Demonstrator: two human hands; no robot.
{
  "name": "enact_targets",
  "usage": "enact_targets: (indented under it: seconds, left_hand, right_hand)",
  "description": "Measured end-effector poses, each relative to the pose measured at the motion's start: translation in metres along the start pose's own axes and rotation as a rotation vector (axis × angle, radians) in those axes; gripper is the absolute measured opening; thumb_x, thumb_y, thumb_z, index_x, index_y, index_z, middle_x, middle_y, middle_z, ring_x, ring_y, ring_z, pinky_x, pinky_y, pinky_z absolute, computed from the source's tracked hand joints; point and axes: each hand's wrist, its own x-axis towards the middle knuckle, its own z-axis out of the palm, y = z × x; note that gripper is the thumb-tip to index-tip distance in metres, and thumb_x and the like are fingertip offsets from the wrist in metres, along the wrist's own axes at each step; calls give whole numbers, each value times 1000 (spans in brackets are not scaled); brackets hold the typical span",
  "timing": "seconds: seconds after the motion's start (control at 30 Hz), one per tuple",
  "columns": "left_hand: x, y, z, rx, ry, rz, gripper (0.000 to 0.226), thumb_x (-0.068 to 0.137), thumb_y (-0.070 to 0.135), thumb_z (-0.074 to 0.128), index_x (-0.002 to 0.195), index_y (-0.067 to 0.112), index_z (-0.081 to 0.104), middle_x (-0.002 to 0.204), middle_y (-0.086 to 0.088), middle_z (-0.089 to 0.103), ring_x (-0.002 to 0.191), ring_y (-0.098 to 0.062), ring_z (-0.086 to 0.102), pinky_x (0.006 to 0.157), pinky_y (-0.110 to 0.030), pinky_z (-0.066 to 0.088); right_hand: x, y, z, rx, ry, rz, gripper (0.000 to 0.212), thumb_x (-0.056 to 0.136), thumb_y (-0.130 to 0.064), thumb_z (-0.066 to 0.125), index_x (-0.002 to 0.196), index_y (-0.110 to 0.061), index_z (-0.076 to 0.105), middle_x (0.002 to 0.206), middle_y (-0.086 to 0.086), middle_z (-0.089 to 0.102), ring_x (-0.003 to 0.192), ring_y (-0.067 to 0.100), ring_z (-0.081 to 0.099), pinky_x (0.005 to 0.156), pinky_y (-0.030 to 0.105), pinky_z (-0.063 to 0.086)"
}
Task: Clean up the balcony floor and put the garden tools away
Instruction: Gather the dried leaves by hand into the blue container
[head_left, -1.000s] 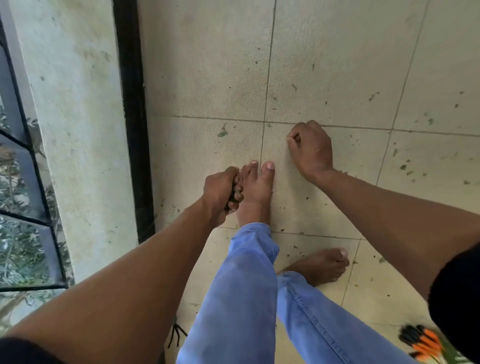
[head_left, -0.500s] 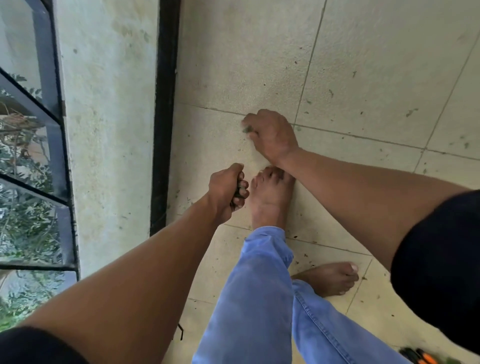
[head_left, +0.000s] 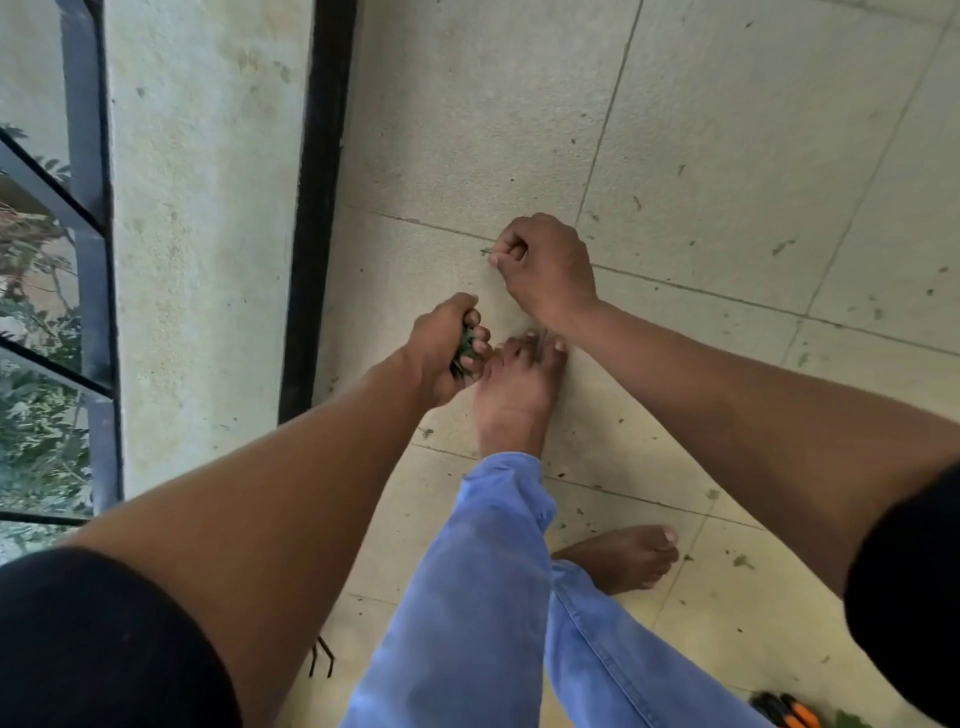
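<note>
No readable text, labels, brands, numbers or signs anywhere in view. Floor tiles, wall and jeans carry no lettering. The orange-and-black tool at the bottom edge is mostly cut off, with no marking legible on it.

The floor tiles are seen as matt, grainy stone, speckled with dirt. Blue denim cloth is worn. The railing looks like painted metal.
</note>
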Motion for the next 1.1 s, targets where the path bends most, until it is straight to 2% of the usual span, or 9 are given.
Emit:
enact_targets:
  seconds: [0.1, 0.17, 0.3, 0.4, 0.57, 0.67, 0.83, 1.0, 1.1]
  left_hand:
    - [-17, 7, 14, -81, -61, 24, 39, 103, 32, 48, 64, 23, 48, 60, 4, 45, 45, -6, 43, 35, -14, 28]
    - [-38, 13, 30, -155, -147, 64, 39, 102, 29, 48, 65, 18, 58, 59, 2, 48, 46, -7, 46, 37, -16, 34]
    - [-95, 24, 71, -175, -274, 81, 35, 99, 37, 48, 72, 16, 54, 63, -4, 54, 58, -16, 53, 53, -25, 43]
    - [-141, 31, 105, -68, -211, 52, 31, 96, 38, 52, 74, 16, 55, 63, -4, 54, 58, -18, 54, 52, -25, 45]
    - [-218, 74, 163, 131, -159, 77, 36, 97, 33, 51, 64, 22, 45, 55, 0, 42, 49, -16, 44, 46, -23, 40]
    - [-246, 103, 203, 246, -199, 108, 35, 98, 32, 48, 64, 21, 49, 60, -1, 45, 52, -15, 44, 44, -21, 39]
    - [-247, 124, 283, 341, -244, 113, 50, 102, 27, 40, 56, 21, 59, 54, 8, 52, 36, -4, 38, 33, -15, 28]
    - [-233, 129, 362, 421, -210, 45, 41, 100, 26, 41, 59, 27, 40, 52, 11, 29, 38, -2, 27, 33, -13, 17]
    - [-227, 128, 413, 492, -191, 15, 41, 98, 29, 48, 58, 27, 35, 58, 9, 26, 44, -6, 24, 34, -16, 17]
  right_hand:
    - [-29, -28, -40, 211, 5, 13, 8, 83, -23, 82, 84, -23, 74, 88, -9, 64, 72, -6, 54, 68, 10, 39]
    - [-55, -49, -70, 259, -7, 3, 10, 80, -21, 84, 82, -24, 75, 89, -7, 64, 72, -6, 52, 67, 9, 37]
    - [-96, -79, -129, 161, -1, 14, 9, 75, -18, 82, 75, -21, 74, 85, 0, 59, 79, 12, 54, 70, 30, 47]
    - [-114, -96, -180, 34, 32, 70, 6, 77, -21, 79, 80, -18, 74, 88, 3, 58, 88, 26, 57, 73, 42, 53]
    - [-128, -130, -265, 49, 118, 37, 24, 85, -29, 58, 91, -14, 75, 93, 4, 58, 90, 26, 55, 70, 46, 53]
    - [-111, -134, -309, 163, 163, 96, 9, 81, -26, 64, 85, -25, 72, 89, -3, 58, 87, 20, 55, 73, 43, 53]
    - [-71, -102, -366, 352, 311, 243, 11, 78, -19, 68, 86, -24, 64, 85, -6, 65, 78, 15, 63, 70, 38, 54]
    - [-54, -38, -418, 420, 365, 360, 10, 84, -19, 63, 91, -25, 67, 83, -6, 69, 74, 18, 64, 70, 39, 56]
    - [-54, 6, -447, 408, 392, 418, 8, 88, -18, 64, 92, -23, 68, 81, -6, 69, 76, 18, 63, 71, 39, 54]
